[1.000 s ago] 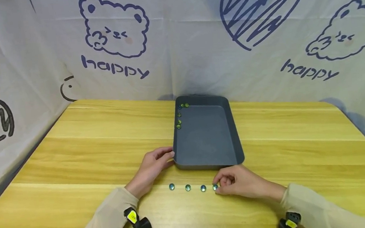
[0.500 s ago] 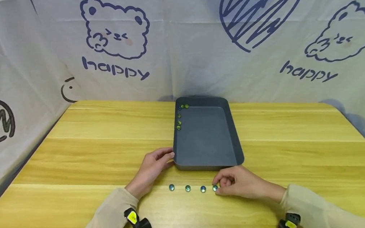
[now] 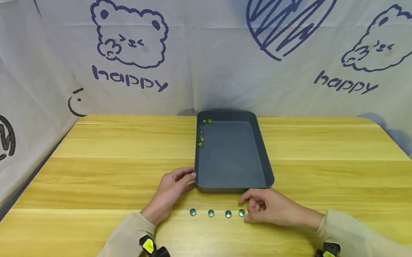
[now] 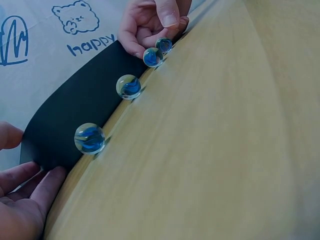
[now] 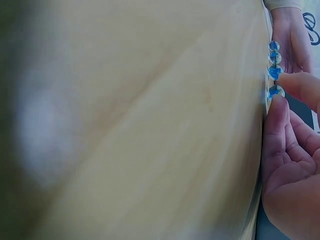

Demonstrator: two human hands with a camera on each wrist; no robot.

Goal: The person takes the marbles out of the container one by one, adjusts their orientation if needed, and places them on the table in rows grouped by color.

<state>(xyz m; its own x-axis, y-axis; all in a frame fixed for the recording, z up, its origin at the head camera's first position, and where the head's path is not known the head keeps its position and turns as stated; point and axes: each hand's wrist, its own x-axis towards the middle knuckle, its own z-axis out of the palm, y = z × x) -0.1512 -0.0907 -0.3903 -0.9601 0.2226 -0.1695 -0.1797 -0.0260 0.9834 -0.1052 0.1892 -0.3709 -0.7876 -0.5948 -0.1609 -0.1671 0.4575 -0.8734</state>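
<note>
Several clear glass marbles with blue swirls stand in a row on the table in front of a dark grey tray [image 3: 233, 189]. At the row's right end, my right hand [image 3: 272, 208] has its thumb and index finger spread on either side of the end marble [image 3: 241, 212], the other fingers curled in. A small gap shows between that marble and the fingertips in the head view. My left hand [image 3: 171, 190] rests its fingertips against the tray's left wall near the front corner. The marble nearest to it [image 4: 90, 138] stands apart from its fingers.
Inside the tray, several greenish marbles [image 3: 201, 132] lie along the left wall and far left corner. The tray stands on a wooden table [image 3: 85, 175]. Behind the table hangs a white cloth [image 3: 215, 62] with drawings.
The right thumb and index finger have spread and let go of the end marble, which stays in the row. The left hand keeps its place at the tray.
</note>
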